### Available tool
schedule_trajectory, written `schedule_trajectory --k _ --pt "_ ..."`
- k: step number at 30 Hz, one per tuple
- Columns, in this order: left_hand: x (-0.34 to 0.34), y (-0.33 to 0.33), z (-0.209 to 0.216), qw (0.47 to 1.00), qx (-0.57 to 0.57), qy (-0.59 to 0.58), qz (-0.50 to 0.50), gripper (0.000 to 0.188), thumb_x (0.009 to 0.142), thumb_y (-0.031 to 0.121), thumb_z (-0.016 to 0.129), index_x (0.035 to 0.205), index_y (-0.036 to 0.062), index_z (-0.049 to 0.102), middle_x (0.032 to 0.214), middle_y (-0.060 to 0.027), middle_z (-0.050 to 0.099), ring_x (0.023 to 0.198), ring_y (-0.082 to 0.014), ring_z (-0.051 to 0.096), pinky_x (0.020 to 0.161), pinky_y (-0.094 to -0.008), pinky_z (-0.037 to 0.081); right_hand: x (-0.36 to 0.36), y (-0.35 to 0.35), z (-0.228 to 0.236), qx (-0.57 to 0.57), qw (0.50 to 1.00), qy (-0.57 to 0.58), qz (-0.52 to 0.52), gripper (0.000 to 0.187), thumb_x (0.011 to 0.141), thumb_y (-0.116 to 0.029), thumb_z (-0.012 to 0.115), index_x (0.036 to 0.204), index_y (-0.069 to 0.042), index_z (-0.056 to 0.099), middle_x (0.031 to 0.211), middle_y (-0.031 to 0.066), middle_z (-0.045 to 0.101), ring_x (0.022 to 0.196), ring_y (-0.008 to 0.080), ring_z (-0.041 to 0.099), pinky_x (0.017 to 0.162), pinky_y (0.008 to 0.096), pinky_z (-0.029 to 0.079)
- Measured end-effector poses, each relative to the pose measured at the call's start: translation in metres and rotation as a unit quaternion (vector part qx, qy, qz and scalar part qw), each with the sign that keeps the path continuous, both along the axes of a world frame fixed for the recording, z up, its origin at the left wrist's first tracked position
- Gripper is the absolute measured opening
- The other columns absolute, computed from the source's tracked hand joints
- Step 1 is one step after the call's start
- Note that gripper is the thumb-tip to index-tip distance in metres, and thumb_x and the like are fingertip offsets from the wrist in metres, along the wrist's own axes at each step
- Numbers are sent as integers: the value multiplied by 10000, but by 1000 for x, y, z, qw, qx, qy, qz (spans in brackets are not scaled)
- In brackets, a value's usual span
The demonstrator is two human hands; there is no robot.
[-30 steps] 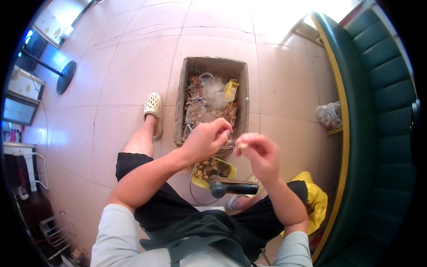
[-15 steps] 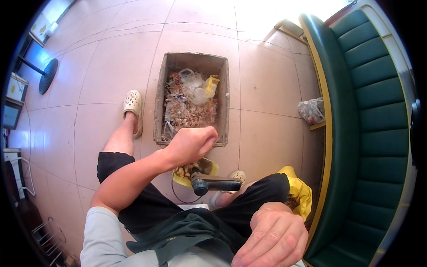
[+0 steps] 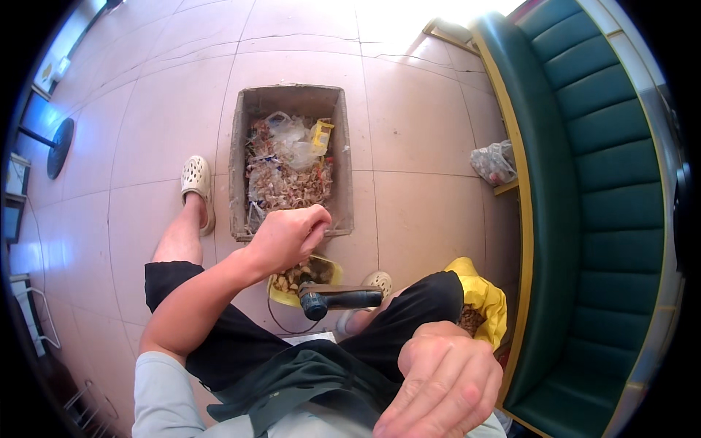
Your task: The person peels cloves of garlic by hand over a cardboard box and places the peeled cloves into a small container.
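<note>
My left hand [image 3: 287,235] hangs over the near edge of a worn, grey-brown box [image 3: 343,168], its fingers curled in. Whatever is inside that grip is hidden. Close to my body at the lower right, my right hand [image 3: 445,379] has its fingers bent and pressed together, palm side out of sight. Below the left hand stands a yellow tub [image 3: 334,271] holding pale brown pieces [image 3: 290,279]. A black tool with a rounded head and a brown bar [image 3: 347,298] juts across the tub's near side. Brown scraps [image 3: 303,184] and clear plastic bags [image 3: 288,135] lie in the box.
By my right knee is an open yellow bag [image 3: 488,299] with brown pieces [image 3: 471,319] inside. A green padded bench [image 3: 613,219] runs along the right. Beside its base sits a clear bag of litter [image 3: 495,162]. A round black stand base [image 3: 61,148] is at far left.
The view has shifted, so the box, tub and bench appear farther left. Both hands keep nearly the same pose, the left still curled above the box's near edge.
</note>
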State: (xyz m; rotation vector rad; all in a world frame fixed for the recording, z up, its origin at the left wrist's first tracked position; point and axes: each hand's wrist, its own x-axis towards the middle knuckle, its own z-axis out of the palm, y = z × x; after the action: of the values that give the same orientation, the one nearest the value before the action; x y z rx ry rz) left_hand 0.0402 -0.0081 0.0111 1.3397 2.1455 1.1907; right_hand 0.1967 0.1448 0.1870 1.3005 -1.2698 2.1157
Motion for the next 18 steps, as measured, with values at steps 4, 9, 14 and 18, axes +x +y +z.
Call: schedule_trajectory --k 4,9,14,18 --pt "-2 -1 -2 999 46 -3 9 106 950 59 675 1054 42 658 904 -146 700 786 -288 717 668 -366 568 -12 3 1 34 999 22 19 147 917 77 677 1055 124 695 1129 334 685 943 414 745 846 456 647" --pt "-12 -1 24 985 144 -83 46 166 910 -10 723 1057 57 682 920 -34 636 657 -93 556 584 -246 461 -32 -5 -59 134 905 -106 -390 161 905 69 728 1056 31 685 1091 236 725 986 313 739 862 386 622" --pt "-17 -10 40 966 212 -117 86 177 898 -4 746 1051 64 689 926 -27 634 645 -77 520 571 -240 430 -58 13 -140 58 850 -365 -376 211 902 124 725 1087 35 676 1164 156 699 1046 195 704 899 312 601" --pt "-15 -13 43 966 222 -111 78 184 880 18 784 1032 69 693 941 -26 640 629 -72 504 556 -240 426 -55 14 -149 61 854 -384 -346 236 884 140 734 1090 36 684 1160 155 691 1056 200 698 912 308 597"
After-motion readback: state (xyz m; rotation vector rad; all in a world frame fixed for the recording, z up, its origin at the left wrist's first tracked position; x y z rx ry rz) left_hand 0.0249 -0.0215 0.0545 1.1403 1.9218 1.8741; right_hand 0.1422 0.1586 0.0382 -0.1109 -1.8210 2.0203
